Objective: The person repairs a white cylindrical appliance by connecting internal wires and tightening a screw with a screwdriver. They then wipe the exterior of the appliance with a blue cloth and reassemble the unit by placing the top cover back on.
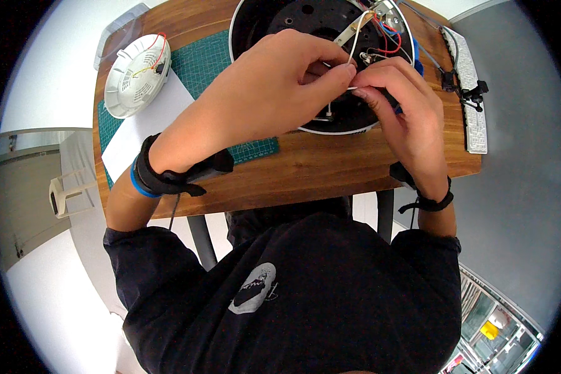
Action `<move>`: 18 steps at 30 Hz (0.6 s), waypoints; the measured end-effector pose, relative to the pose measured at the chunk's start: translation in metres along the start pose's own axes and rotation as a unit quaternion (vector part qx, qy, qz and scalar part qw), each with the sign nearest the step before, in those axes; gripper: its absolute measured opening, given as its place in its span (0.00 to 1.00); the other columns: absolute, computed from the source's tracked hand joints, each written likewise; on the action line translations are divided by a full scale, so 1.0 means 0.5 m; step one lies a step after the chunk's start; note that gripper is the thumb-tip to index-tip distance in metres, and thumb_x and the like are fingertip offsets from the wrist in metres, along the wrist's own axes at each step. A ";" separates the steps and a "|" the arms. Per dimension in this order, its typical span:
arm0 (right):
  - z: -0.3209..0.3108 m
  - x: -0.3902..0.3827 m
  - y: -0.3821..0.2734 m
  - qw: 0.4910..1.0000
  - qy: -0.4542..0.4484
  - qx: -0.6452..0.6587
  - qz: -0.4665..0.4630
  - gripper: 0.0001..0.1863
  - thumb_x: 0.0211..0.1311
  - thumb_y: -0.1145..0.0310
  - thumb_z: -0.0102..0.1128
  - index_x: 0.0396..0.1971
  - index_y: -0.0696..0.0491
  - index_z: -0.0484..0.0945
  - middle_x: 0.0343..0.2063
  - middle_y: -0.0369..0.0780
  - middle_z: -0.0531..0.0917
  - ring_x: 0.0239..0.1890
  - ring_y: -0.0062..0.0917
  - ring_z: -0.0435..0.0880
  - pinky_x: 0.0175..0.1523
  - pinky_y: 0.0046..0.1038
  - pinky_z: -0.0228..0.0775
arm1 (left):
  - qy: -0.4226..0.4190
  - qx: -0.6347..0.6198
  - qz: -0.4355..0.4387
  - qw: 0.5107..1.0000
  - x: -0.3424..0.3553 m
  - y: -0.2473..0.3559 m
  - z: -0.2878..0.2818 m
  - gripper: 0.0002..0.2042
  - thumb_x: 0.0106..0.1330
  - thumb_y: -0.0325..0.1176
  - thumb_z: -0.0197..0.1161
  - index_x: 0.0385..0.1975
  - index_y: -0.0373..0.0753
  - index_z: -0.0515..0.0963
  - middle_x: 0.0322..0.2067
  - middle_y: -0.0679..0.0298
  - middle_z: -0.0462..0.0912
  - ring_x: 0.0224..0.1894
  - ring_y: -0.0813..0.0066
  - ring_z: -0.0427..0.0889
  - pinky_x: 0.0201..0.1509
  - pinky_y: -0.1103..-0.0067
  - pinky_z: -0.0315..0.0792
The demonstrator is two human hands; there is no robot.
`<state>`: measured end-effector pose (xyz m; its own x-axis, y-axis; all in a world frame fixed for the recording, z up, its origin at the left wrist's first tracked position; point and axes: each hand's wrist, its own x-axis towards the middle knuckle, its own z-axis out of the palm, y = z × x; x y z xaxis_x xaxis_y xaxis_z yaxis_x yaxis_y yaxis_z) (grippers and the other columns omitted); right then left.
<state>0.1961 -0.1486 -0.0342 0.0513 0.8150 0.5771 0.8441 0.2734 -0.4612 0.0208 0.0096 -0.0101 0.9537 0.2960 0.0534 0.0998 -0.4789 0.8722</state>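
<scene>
A round black housing with a white rim [277, 19] stands at the back of the wooden table, holding red and blue wires [391, 37], a metal strip [346, 32] and small fittings. A thin white wire [357, 34] runs down between my hands. My left hand [280, 81] is over the housing, thumb and fingers closed on this white wire. My right hand [411, 115] is beside it at the right, thumb and index finger pinching the white wire just below my left thumb. Both wrists carry black straps.
A white plastic cover [128, 75] with red and yellow wires lies at the left, by white paper [137, 134] on a green cutting mat [196, 59]. A white keyboard [477, 134] with a black clamp-like device [474, 93] is along the right edge of the wooden table [330, 174].
</scene>
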 end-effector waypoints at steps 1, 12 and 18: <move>0.000 0.001 0.001 1.000 0.000 0.000 -0.008 0.08 0.64 0.79 0.73 0.41 0.56 0.85 0.37 0.41 0.85 0.38 0.35 0.87 0.42 0.32 0.79 | 0.003 0.009 0.007 1.000 0.001 -0.003 0.000 0.16 0.80 0.32 0.66 0.60 0.27 0.83 0.42 0.60 0.91 0.48 0.82 0.87 0.53 0.81 0.82; 0.002 -0.006 -0.004 0.999 0.015 0.010 0.040 0.11 0.58 0.76 0.79 0.40 0.56 0.87 0.35 0.39 0.90 0.37 0.30 0.91 0.42 0.27 0.82 | 0.007 -0.024 0.027 0.999 -0.004 -0.019 0.006 0.15 0.77 0.27 0.67 0.60 0.28 0.83 0.47 0.60 0.91 0.50 0.79 0.89 0.59 0.79 0.84; 0.005 -0.002 -0.005 0.999 0.011 0.012 0.044 0.10 0.59 0.77 0.78 0.40 0.55 0.87 0.36 0.40 0.89 0.38 0.32 0.90 0.43 0.29 0.81 | 0.005 -0.025 0.009 1.000 -0.004 -0.014 0.005 0.14 0.76 0.25 0.67 0.57 0.28 0.84 0.45 0.61 0.92 0.49 0.80 0.89 0.57 0.79 0.84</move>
<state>0.1924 -0.1488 -0.0356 0.1366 0.8247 0.5488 0.8228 0.2141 -0.5265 0.0190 0.0103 -0.0173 0.9526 0.2952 0.0739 0.0679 -0.4430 0.8940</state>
